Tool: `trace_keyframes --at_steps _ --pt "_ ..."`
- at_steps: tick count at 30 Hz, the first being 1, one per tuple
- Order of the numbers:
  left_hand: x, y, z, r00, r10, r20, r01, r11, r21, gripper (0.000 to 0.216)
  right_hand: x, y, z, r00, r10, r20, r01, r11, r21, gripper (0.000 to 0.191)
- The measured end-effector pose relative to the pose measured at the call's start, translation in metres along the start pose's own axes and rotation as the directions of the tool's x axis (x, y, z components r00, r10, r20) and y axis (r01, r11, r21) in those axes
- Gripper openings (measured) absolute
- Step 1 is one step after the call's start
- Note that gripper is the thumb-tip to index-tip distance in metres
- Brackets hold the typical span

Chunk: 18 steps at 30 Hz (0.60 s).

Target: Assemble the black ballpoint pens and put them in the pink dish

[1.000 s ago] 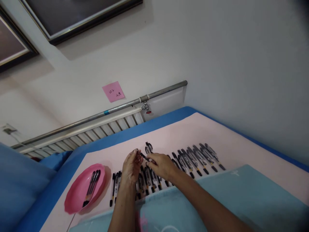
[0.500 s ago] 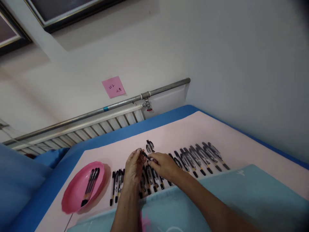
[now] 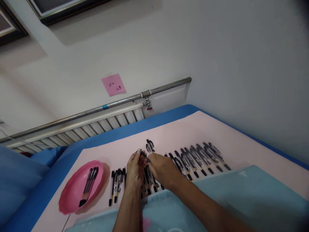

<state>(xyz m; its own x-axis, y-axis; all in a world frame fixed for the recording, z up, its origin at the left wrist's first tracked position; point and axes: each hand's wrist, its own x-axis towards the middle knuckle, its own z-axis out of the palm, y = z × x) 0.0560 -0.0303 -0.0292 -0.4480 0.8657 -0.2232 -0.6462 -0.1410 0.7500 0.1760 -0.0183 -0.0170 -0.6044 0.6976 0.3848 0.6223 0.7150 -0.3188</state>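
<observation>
My left hand (image 3: 134,169) and my right hand (image 3: 163,169) meet over a row of black pens (image 3: 198,158) laid side by side on a pink sheet (image 3: 183,135). Both hands pinch one small black pen (image 3: 144,156) between their fingertips, the left at its silvery tip end, the right at its dark body. More pens (image 3: 117,185) lie to the left of my left wrist. A pink dish (image 3: 72,193) at the left holds two or three black pens (image 3: 87,187).
A light blue cloth (image 3: 241,199) covers the near part of the surface. The pink sheet lies on a blue cover (image 3: 48,190). Behind are a radiator (image 3: 91,129), a metal pipe (image 3: 116,103) and a pink sticky note (image 3: 113,84) on the white wall.
The view has tilted slightly, so the dish and pens sit a little lower and further left. Both hands stay pinched on the same pen above the row.
</observation>
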Motion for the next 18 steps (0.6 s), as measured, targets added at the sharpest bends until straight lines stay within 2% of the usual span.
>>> trace_keyframes --at_steps 6,12,15,18 --pt "-0.0030 -0.0031 0.0022 0.999 0.008 0.033 -0.007 1.000 -0.023 0.016 0.0009 -0.0037 -0.0040 1.000 0.009 -0.001 -0.009 1.000 -0.008 0.016" --pt "-0.0016 0.0001 -0.0002 0.997 0.010 0.074 -0.012 1.000 0.028 0.018 0.0043 -0.0009 -0.0032 0.976 0.196 0.096 -0.214 0.942 0.260 0.013" --pt "0.0003 0.0022 -0.0030 0.997 -0.014 0.078 0.008 0.998 0.066 0.021 0.0054 0.0021 0.0013 0.970 0.198 0.141 -0.235 0.910 0.341 0.018" --pt "0.0017 0.0038 -0.0046 0.998 -0.008 0.060 0.001 0.994 0.107 0.023 0.0050 0.0022 0.0030 0.973 0.187 0.135 -0.220 0.926 0.306 0.020"
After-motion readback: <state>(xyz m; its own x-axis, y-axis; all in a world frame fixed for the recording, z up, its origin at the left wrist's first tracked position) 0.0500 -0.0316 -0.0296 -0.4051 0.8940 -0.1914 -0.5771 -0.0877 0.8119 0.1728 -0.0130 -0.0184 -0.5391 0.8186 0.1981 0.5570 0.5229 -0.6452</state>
